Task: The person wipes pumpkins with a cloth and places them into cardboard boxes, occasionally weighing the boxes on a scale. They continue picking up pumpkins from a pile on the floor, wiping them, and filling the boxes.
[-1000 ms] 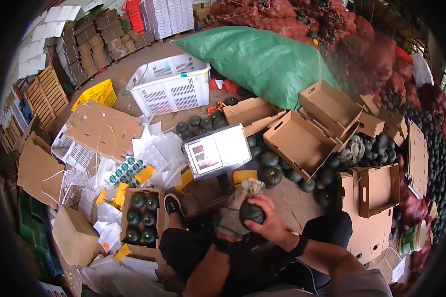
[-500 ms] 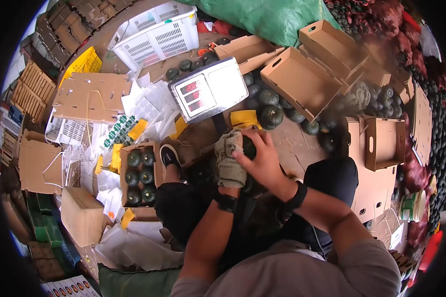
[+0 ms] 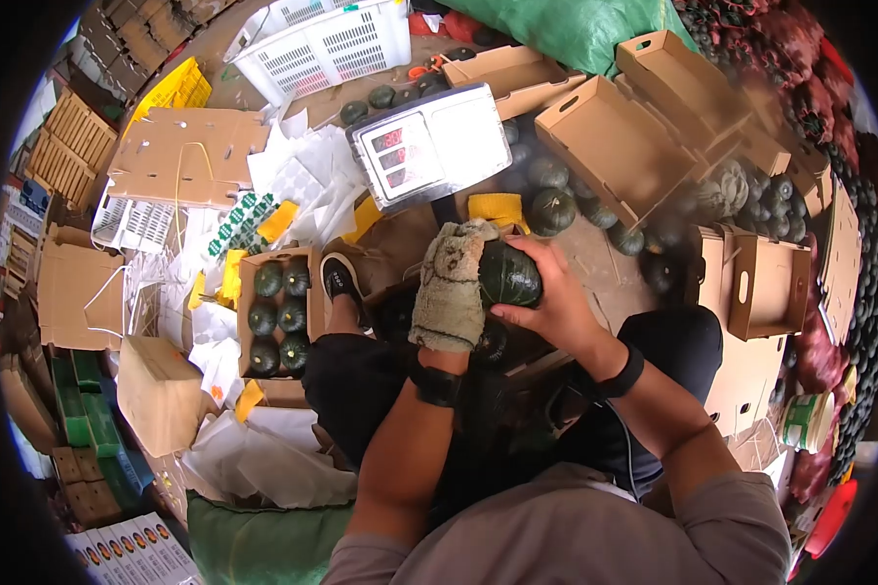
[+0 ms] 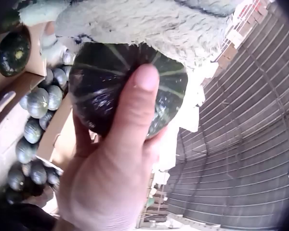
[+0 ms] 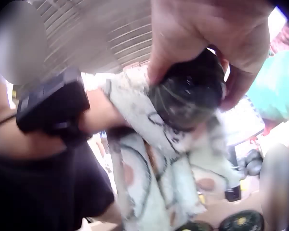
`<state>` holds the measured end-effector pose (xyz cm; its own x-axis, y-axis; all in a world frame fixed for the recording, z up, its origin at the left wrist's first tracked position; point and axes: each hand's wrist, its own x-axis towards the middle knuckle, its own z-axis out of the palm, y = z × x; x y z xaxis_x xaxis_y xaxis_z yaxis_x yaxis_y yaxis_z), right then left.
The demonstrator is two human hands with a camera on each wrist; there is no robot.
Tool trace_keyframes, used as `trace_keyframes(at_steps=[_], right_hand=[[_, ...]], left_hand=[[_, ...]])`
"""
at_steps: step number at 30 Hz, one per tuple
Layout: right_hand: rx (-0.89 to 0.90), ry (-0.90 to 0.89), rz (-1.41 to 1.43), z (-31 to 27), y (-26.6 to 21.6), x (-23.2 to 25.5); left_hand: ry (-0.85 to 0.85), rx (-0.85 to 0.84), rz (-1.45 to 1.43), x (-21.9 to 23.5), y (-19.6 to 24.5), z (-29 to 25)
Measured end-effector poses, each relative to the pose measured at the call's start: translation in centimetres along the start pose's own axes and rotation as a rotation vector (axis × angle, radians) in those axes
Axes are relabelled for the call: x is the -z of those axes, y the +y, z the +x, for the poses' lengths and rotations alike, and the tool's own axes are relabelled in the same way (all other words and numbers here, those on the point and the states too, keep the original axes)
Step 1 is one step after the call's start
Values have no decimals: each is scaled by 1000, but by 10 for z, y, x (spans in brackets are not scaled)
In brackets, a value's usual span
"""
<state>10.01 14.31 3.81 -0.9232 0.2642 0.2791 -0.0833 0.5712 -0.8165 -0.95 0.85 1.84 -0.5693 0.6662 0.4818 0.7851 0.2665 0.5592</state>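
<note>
A dark green squash (image 3: 510, 274) with pale ribs is held between both hands, in front of the person's lap. My left hand (image 3: 451, 285) wears a thick, fuzzy light cloth mitt and grips the squash from its left side; the mitt hides the fingers. Bare, my right hand (image 3: 562, 300) holds the opposite side. In the left wrist view the right thumb (image 4: 137, 96) lies across the squash's ribbed end, with the mitt (image 4: 135, 21) over its top. Dark oval prints mark the mitt in the right wrist view.
Left of the knees, a carton (image 3: 312, 312) holds several squashes. A weighing scale (image 3: 458, 146) with a red display stands ahead. Open cardboard trays (image 3: 605, 146) and loose squashes (image 3: 552, 210) lie to its right. White paper sheets (image 3: 307, 180) and a white crate (image 3: 332, 58) are farther left.
The head view has tilted downward. Both hands keep hold of the squash, which has turned; more of its side shows beside the mitt than half a second ago.
</note>
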Motion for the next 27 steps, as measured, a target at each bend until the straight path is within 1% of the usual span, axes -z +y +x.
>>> trace_keyframes(at_steps=[1, 2, 4, 5, 8, 9, 10, 11, 12, 13, 14, 15, 18, 19, 22, 23, 24, 25, 26, 27], right_hand=[[5, -12, 36, -2, 1, 2], [14, -23, 72, -3, 1, 4], [104, -8, 86, 0, 7, 3], [148, -2, 94, 1, 9, 3], [118, -45, 171, -1, 14, 4], [-7, -81, 426, -2, 15, 3], [-134, -112, 680, -3, 16, 1], [-262, -141, 932, -4, 16, -1], [-389, -80, 1085, -7, 15, -4], [-515, -16, 1233, -11, 13, -9], [-641, 49, 1380, -12, 14, -15], [-543, 178, 1228, -8, 19, -25], [-166, -48, 75, -4, 16, -5], [-142, -11, 133, -5, 15, -7], [-58, -51, 502, -2, 16, -4], [-103, -107, 636, -1, 16, 1], [-258, -113, 773, -3, 15, 0], [-415, -116, 907, -7, 13, 0], [-573, -118, 1039, -8, 11, -1], [-664, -89, 1057, -7, 8, 0]], left_hand=[[75, -23, -69, -3, -5, 2], [102, -15, -72, -1, -4, 5], [156, 1, -80, 4, 0, 11], [171, 73, -281, -3, -4, 18], [122, -26, -211, 4, -3, 15], [123, 132, -356, -8, -11, 10], [121, 288, -501, -29, -26, 1], [135, 405, -634, -36, -22, -2], [166, 523, -767, -38, -13, -2], [216, 600, -891, -39, 2, -6], [229, 562, -830, -38, 7, -7], [244, 525, -768, -37, 12, -8], [152, 82, -23, -27, 4, -14], [86, 98, 61, -22, 1, -9], [178, 177, -316, -6, 4, -1], [242, 273, -419, -21, -5, -6], [317, 362, -525, -33, -13, -9], [333, 524, -780, -45, -19, -9], [314, 619, -826, -44, -16, -9], [298, 715, -872, -42, -13, -9]])
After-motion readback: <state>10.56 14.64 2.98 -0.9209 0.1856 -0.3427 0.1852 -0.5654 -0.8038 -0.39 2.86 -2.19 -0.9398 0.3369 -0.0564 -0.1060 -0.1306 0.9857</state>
